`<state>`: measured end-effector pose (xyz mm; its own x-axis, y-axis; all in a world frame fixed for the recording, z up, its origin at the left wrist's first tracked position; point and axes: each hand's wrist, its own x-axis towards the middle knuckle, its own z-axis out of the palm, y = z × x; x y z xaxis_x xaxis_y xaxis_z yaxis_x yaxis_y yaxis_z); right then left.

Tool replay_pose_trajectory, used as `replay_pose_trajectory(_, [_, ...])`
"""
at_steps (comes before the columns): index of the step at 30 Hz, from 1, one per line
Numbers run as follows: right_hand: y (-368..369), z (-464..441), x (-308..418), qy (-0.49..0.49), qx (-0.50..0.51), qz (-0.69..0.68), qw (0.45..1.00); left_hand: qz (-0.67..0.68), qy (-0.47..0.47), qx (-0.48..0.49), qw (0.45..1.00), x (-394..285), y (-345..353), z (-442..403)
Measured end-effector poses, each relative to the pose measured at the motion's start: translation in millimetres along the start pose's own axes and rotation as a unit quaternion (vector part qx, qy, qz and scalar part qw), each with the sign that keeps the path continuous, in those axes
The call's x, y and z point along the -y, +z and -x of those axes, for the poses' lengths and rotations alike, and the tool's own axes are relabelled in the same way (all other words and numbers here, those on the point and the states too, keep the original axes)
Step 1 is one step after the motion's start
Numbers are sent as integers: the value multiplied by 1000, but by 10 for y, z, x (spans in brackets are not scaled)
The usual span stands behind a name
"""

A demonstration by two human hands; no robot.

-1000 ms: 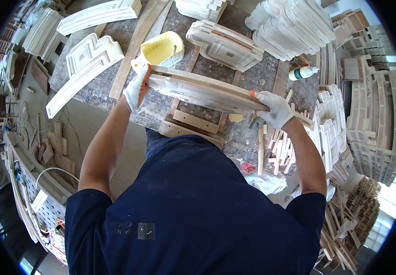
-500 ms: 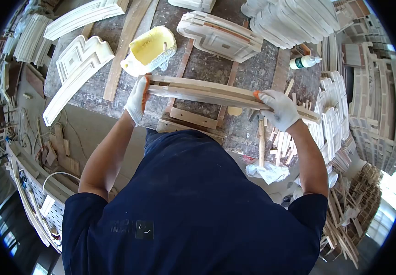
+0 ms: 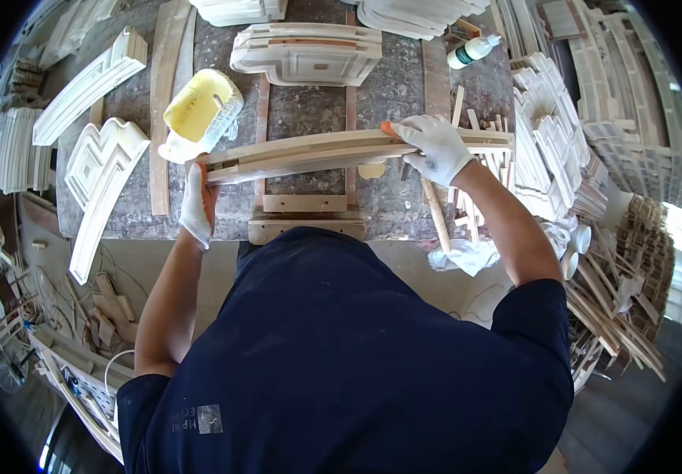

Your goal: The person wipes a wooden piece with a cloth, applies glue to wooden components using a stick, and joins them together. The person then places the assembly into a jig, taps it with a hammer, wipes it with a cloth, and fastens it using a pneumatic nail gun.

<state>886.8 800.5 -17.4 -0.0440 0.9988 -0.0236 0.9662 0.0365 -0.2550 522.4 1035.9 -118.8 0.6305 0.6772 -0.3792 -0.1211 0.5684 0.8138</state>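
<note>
A long, slightly curved wooden piece [image 3: 301, 154] is held edge-up above the workbench, spanning between my two gloved hands. My left hand [image 3: 198, 201] grips its left end, the orange-coated fingers against the wood. Toward the right part of the piece, my right hand [image 3: 434, 148] closes over its top edge, and the wood sticks out to the right beyond it. Behind the left end stands a container of yellow glue [image 3: 191, 107] with a stick in it. Two drilled wooden blocks [image 3: 305, 203] lie at the bench's near edge.
Carved white pieces [image 3: 104, 170] lie at the left of the bench [image 3: 238, 213]. Stacked moulded panels [image 3: 307, 59] stand at the back, with a glue bottle [image 3: 473, 52] to their right. Small sticks, a plastic bag [image 3: 465, 257] and frame stacks [image 3: 550, 142] are on the right.
The view has turned, so the bench looks straighter. The held piece has shifted left in view, its right side now higher. Both hands still grip it.
</note>
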Motion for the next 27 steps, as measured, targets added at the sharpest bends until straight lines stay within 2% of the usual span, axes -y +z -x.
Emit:
replay_pose_trajectory(2, [-38, -56, 123, -12, -42, 41, 998, -4, -1, 1, 1000, 78, -170, -32])
replay_pose_trajectory(3, [-91, -85, 230, -55, -129, 98, 985, -12, -9, 11, 1000, 46, -223, -48])
replay_pose_trajectory(6, [60, 259, 500, -79, -258, -47, 962, -24, -28, 37, 999, -46, -267, -116])
replay_pose_trajectory(7, [288, 474, 482, -71, -208, -88, 971, -35, -41, 43, 998, -134, -242, -89])
replay_pose_trajectory(8, [584, 586, 480, 88, -152, -197, 964, -45, -54, 51, 996, -210, -215, -66])
replay_pose_trajectory(9, [879, 639, 426, 240, -94, -295, 920, -70, -47, 79, 993, -279, -217, -96])
replay_pose_trajectory(10, [1150, 676, 400, 383, -32, -384, 840, -74, -69, 115, 988, -360, -249, -150])
replay_pose_trajectory(12, [1676, 539, 248, 338, -98, -409, 842, -79, -118, 181, 973, -476, -294, -202])
replay_pose_trajectory(13, [1814, 371, 135, 310, -137, -419, 843, -31, -149, 188, 970, -532, -258, -207])
replay_pose_trajectory(16, [1646, 26, 187, 341, -132, -531, 764, 51, -122, 156, 979, -332, -390, -288])
replay_pose_trajectory(17, [1796, 2, -22, 330, -80, -444, 829, 60, -114, 151, 980, -297, -408, -333])
replay_pose_trajectory(19, [1678, -118, -223, 309, 61, -333, 889, 83, -96, 142, 982, -221, -438, -407])
replay_pose_trajectory(20, [1563, -196, -247, 297, 117, -463, 827, 97, -85, 135, 982, -214, -463, -428])
replay_pose_trajectory(21, [1285, -229, -36, 340, 57, -414, 842, 124, -117, 129, 977, -255, -494, -473])
replay_pose_trajectory(23, [1402, -221, 126, 344, -84, -395, 848, 113, -123, 107, 980, -241, -598, -485])
replay_pose_trajectory(24, [1740, -204, 81, 306, -161, -426, 836, 102, -117, 101, 983, -231, -592, -417])
replay_pose_trajectory(25, [1593, -182, 221, 314, -175, -354, 863, 108, -107, 112, 982, -172, -650, -403])
replay_pose_trajectory(27, [1454, -76, 237, 348, -76, -460, 814, 51, -87, 132, 986, -181, -571, -266])
